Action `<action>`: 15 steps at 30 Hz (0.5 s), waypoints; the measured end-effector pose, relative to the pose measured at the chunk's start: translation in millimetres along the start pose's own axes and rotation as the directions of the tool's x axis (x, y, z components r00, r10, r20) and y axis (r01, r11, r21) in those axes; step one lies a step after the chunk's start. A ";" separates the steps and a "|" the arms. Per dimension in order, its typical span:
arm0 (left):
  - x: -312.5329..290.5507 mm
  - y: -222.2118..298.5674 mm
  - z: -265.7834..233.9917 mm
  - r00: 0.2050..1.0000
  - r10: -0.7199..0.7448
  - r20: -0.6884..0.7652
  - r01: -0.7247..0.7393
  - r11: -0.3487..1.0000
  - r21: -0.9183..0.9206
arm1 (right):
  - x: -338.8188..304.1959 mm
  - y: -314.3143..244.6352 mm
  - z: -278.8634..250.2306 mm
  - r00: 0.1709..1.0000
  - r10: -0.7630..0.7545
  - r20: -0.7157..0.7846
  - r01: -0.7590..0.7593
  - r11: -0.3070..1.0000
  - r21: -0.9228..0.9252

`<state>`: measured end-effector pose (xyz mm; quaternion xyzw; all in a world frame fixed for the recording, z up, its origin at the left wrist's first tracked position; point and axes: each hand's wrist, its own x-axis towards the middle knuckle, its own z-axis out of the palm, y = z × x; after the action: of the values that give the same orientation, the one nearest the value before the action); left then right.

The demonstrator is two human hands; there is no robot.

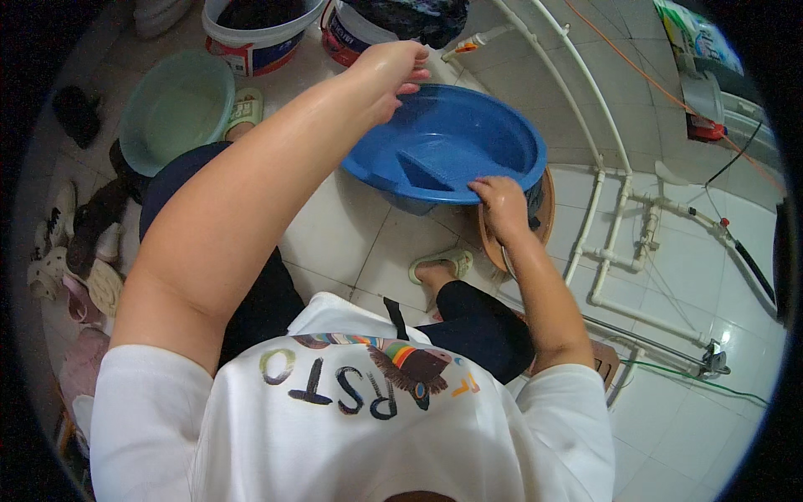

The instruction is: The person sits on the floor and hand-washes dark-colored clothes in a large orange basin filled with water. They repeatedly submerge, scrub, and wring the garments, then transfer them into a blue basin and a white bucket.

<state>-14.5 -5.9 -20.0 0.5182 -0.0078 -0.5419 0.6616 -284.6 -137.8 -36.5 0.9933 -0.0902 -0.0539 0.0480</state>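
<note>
A large blue basin (493,134) is in front of me, with a flat slanted section moulded into its near side. My right hand (503,205) grips its near right rim, fingers over the edge. My left hand (393,74) hangs over the basin's far left edge with its fingers apart and nothing visible in them. Close to that hand is a tap with an orange handle (468,47) on a white pipe. Behind the basin's right side, a brown tub (545,213) is partly hidden.
A pale green basin (180,109) stands at the left, near several shoes (104,284). At the back are a white bucket (259,38) with dark contents and a second bucket (343,38) beside a dark bundle. White pipes (615,226) run along the tiled wall at the right.
</note>
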 end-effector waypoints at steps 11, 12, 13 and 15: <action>11.2 -37.6 -11.7 0.993 -0.090 -0.074 0.110 0.937 0.330 | -78.4 -41.9 38.3 0.961 0.265 -0.074 -0.231 0.923 0.307; -7.1 -38.2 0.7 0.993 -0.105 -0.043 0.114 0.933 0.342 | -79.9 -34.9 41.4 0.948 0.300 -0.107 -0.255 0.916 0.310; -11.5 -40.6 -0.7 0.989 -0.147 0.019 0.131 0.924 0.360 | -76.7 -28.6 43.7 0.934 0.325 -0.151 -0.267 0.912 0.313; 13.8 -63.2 -12.2 0.963 -0.265 -0.051 0.263 0.875 0.407 | -67.3 -18.8 35.6 0.922 0.333 -0.196 -0.256 0.906 0.337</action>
<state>-46.6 0.2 -77.1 0.6396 -0.0526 -0.6150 0.4582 -351.2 -110.0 -67.1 0.9621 -0.2407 0.0935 -0.0871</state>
